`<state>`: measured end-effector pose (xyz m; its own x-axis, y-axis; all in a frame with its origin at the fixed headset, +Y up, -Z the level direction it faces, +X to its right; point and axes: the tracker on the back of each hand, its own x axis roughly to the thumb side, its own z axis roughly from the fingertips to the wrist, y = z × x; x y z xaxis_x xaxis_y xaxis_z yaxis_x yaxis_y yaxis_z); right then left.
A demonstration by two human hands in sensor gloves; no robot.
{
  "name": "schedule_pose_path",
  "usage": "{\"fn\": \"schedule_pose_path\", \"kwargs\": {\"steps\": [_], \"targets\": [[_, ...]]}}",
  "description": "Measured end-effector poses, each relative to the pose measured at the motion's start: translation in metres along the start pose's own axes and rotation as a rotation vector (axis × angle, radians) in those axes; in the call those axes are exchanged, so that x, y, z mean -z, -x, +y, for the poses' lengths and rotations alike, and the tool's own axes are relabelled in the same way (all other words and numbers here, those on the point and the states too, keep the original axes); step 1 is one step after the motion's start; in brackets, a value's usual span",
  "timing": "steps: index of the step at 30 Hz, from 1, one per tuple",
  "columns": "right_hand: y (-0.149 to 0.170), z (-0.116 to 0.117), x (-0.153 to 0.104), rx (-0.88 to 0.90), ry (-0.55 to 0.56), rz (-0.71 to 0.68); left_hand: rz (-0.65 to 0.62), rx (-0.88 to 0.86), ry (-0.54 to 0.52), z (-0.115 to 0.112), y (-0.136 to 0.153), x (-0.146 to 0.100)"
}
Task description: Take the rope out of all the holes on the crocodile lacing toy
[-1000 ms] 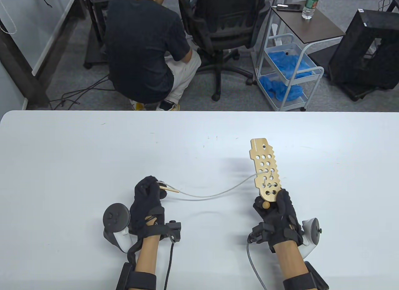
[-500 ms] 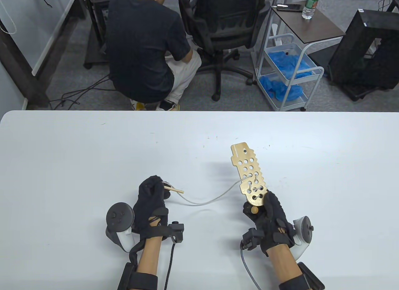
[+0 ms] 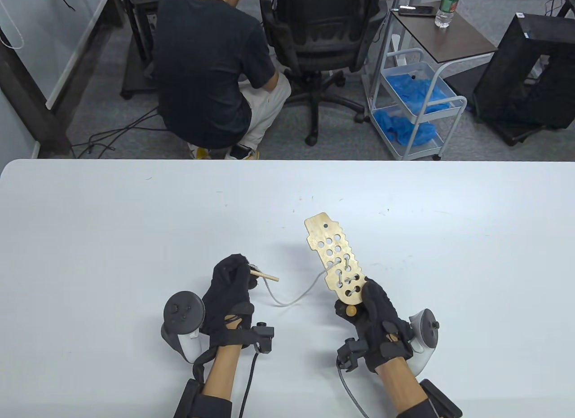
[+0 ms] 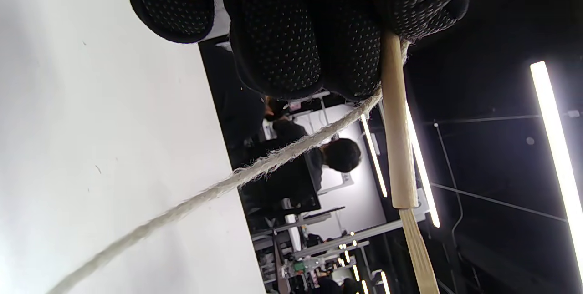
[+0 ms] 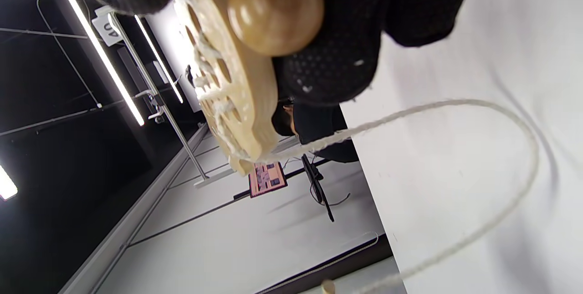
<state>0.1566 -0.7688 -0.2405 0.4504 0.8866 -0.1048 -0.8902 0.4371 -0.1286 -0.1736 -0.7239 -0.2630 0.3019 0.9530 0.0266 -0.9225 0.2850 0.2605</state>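
My right hand (image 3: 368, 308) grips the near end of the wooden crocodile lacing board (image 3: 333, 258) and holds it tilted up above the table. A wooden bead (image 3: 351, 310) sits at that end by my fingers; it also shows in the right wrist view (image 5: 275, 9). The white rope (image 3: 300, 297) is laced through several holes at the board's near end and hangs slack to the left. My left hand (image 3: 233, 283) pinches the rope's wooden needle (image 3: 265, 275); the left wrist view shows the needle (image 4: 397, 130) and rope (image 4: 255, 169) under the fingers.
The white table (image 3: 134, 220) spreads around both hands. Beyond its far edge a person (image 3: 211, 68) crouches, with an office chair (image 3: 321, 41) and a wheeled cart (image 3: 413, 103) of blue cloth nearby.
My right hand has carried the board to the left and nearer to my left hand. My left hand has shifted a little right. The rope now hangs in a slacker, shorter loop.
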Motion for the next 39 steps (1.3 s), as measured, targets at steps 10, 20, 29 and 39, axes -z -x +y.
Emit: {"fn": "schedule_pose_path", "kwargs": {"steps": [10, 20, 29, 39], "targets": [[0.004, 0.019, -0.005, -0.071, -0.128, -0.054, -0.046, -0.003, 0.062, -0.016, -0.008, -0.007], [-0.001, 0.019, -0.011, -0.283, -0.028, -0.092, -0.200, 0.139, 0.036, -0.019, -0.029, -0.016], [0.003, 0.024, -0.013, -0.362, -0.040, -0.102, -0.387, 0.490, -0.035, -0.028, -0.053, -0.029], [0.003, 0.027, -0.013, -0.368, -0.065, -0.103, -0.532, 0.805, -0.023, -0.053, -0.068, -0.044]]}}
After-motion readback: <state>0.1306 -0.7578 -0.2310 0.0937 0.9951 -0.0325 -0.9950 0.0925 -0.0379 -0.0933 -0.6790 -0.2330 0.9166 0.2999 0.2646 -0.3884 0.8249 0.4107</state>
